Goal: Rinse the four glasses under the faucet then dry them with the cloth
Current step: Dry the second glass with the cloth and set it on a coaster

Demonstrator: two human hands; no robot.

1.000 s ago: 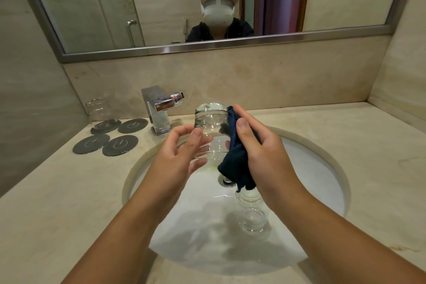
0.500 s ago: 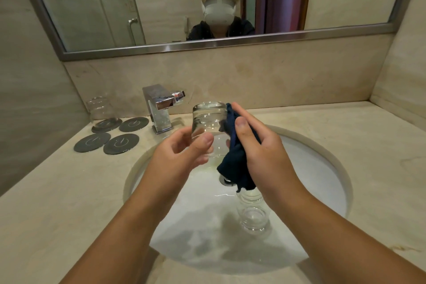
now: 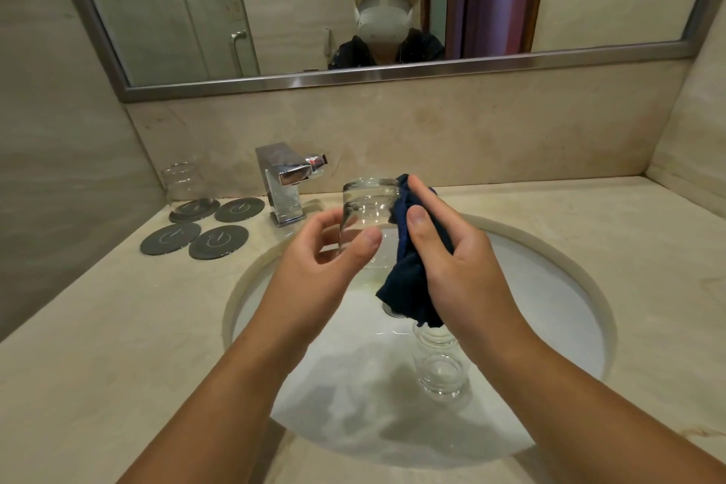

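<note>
Over sink [image 3: 558,253], hands [image 3: 322,263] [image 3: 459,267] gripping glass [image 3: 369,206], cloth [image 3: 408,287]

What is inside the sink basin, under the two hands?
Clear glassware sits in the sink, one glass or two nested, I cannot tell. The dark cloth covers most of the drain.

Beige stone counter [image 3: 98,346] with chrome faucet [image 3: 283,185], four dark coasters [image 3: 218,242], a glass [image 3: 181,179] on the rear-left one.
</note>
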